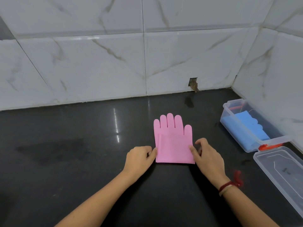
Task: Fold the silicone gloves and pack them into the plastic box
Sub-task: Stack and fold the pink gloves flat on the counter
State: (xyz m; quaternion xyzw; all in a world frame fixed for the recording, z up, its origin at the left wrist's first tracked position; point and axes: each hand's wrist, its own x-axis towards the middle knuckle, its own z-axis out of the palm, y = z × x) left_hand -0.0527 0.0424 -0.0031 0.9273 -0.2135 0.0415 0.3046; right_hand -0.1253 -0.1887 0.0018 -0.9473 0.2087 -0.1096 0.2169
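The left hand [139, 157] pinched the glove [173, 145] with curled fingertips. The right hand [208, 157] set its thumb on the opposite edge, fingers curled alongside; grasp unclear.

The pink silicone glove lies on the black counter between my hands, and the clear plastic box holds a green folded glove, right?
No. The head view shows a blue folded glove, not green, in the clear plastic box. The pink silicone glove does lie between your left hand and right hand.
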